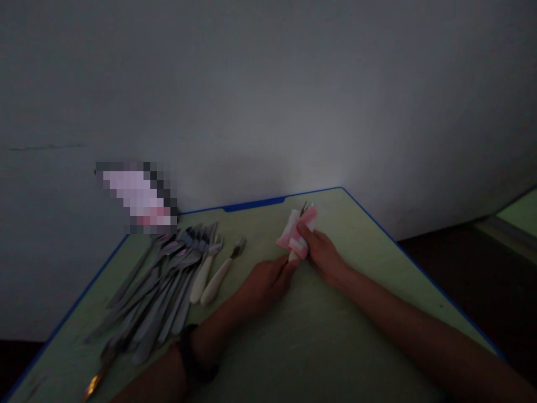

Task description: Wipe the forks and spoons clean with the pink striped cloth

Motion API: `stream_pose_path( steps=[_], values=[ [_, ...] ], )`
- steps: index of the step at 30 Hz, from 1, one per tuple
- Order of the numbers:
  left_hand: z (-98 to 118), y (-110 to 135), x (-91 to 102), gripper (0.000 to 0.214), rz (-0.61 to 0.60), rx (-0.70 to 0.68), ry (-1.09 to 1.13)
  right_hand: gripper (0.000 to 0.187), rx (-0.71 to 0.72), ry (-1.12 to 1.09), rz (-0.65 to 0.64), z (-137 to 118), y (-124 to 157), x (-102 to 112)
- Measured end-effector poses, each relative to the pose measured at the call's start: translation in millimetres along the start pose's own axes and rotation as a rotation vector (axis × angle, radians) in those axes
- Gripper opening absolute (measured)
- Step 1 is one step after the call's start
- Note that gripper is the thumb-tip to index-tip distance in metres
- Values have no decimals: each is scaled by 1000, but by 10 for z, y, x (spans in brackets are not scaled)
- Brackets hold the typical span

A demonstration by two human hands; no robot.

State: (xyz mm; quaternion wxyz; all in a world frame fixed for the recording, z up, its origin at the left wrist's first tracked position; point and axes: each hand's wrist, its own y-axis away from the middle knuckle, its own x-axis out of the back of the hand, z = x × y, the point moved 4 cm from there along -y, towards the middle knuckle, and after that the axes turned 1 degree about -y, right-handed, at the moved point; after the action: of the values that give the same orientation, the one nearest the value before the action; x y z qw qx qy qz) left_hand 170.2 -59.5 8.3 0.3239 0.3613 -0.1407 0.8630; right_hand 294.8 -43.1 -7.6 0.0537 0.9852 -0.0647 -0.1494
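A fork (294,256) with a pale handle is held over the right-hand part of the table, its tines pointing away from me. My left hand (268,282) is closed around the end of that handle. A pink and white cloth (289,228) is wrapped about the fork's neck, with the tine tips showing above it. My right hand (321,249) presses the cloth against the fork, thumb on top. Left of my hands lie two forks with cream handles (216,282), beside a pile of metal spoons and forks (161,294).
The light green table (356,336) has a blue rim and stands against a grey wall (268,101). A blurred-out rectangular object (134,193) is at the table's far left corner. One utensil with a gold-coloured handle (94,385) lies at the near left.
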Motion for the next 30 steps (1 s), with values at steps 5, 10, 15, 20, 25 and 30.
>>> stream_pose_path(
  steps=[5, 10, 15, 20, 25, 30],
  values=[
    [-75, -37, 53, 35, 192, 73, 98, 45, 118, 186, -91, -199, -108, 122],
    [-147, -14, 132, 29, 384, 99, 332, 43, 34, 552, -589, -232, -10, 63],
    [-76, 2, 184, 28, 428, 64, 225, 43, 11, 810, -832, -186, 78, 50],
    [-88, 39, 250, 24, 586, 129, 67, 42, -1, 913, -854, -238, 75, 97],
    [-61, -3, 163, 39, 359, 76, -15, 42, 26, 1038, -863, -311, 61, 127],
    [-15, -11, 140, 41, 333, 121, 19, 37, -69, 1031, -879, -403, 9, 260]
  ],
)
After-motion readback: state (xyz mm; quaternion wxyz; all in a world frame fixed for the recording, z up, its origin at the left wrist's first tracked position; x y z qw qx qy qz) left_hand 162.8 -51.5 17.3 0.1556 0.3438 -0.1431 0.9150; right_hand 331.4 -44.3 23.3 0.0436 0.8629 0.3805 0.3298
